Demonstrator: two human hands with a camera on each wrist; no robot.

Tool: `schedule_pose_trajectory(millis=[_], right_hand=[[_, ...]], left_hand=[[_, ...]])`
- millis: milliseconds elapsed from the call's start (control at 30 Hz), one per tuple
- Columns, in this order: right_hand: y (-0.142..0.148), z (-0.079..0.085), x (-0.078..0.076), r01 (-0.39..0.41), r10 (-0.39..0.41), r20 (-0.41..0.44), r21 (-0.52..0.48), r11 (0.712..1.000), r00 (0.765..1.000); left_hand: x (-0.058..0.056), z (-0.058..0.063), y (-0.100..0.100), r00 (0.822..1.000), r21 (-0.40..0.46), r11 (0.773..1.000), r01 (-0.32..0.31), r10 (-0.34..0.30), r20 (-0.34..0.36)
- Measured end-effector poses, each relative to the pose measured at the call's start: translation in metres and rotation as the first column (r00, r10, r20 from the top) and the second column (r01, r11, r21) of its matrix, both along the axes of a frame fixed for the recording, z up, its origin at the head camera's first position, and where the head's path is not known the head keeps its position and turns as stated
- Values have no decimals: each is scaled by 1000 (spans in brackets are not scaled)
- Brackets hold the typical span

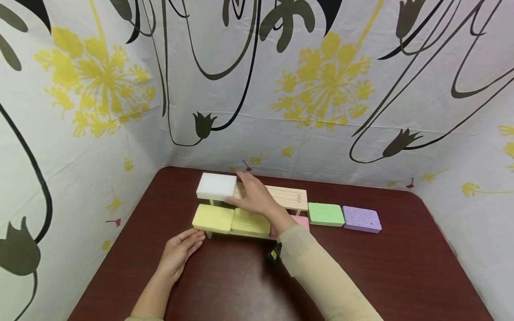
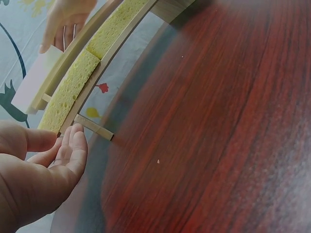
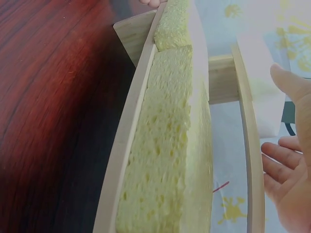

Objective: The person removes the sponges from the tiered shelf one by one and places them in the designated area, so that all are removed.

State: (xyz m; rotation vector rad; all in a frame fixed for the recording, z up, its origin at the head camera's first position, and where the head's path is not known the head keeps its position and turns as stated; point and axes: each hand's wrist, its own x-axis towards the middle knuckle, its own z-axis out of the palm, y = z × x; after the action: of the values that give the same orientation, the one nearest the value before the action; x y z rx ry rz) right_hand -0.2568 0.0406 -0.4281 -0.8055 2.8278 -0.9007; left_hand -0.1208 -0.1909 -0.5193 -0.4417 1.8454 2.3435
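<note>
In the head view, my left hand (image 1: 180,252) is at the left end of the low front wooden stand, its fingertips right at the corner under a yellow sponge (image 1: 213,218). The left wrist view has the thumb at the end of that sponge and the fingers fairly straight below. My right hand (image 1: 257,196) reaches over the back wooden stand (image 1: 287,196). Its thumb and fingers are spread at the right end of a white sponge block (image 1: 216,186), which sits at that stand's left end. A second yellow sponge (image 1: 250,222) lies beside the first.
A pink sponge (image 1: 302,220) lies partly hidden behind the right forearm. Green (image 1: 326,214) and purple (image 1: 361,219) sponges line up to the right of the stands. The dark red table (image 1: 225,285) ends at a patterned cloth (image 1: 249,102) behind and at both sides.
</note>
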Motion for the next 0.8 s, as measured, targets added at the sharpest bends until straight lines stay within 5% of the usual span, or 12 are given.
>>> schedule_pose_trajectory(millis=[800], right_hand=[[-9,-2,-3,1,-2,-15,-25,1000,1000]], left_hand=[[3,2,0,1000,-4,1000,-3,3,-1]])
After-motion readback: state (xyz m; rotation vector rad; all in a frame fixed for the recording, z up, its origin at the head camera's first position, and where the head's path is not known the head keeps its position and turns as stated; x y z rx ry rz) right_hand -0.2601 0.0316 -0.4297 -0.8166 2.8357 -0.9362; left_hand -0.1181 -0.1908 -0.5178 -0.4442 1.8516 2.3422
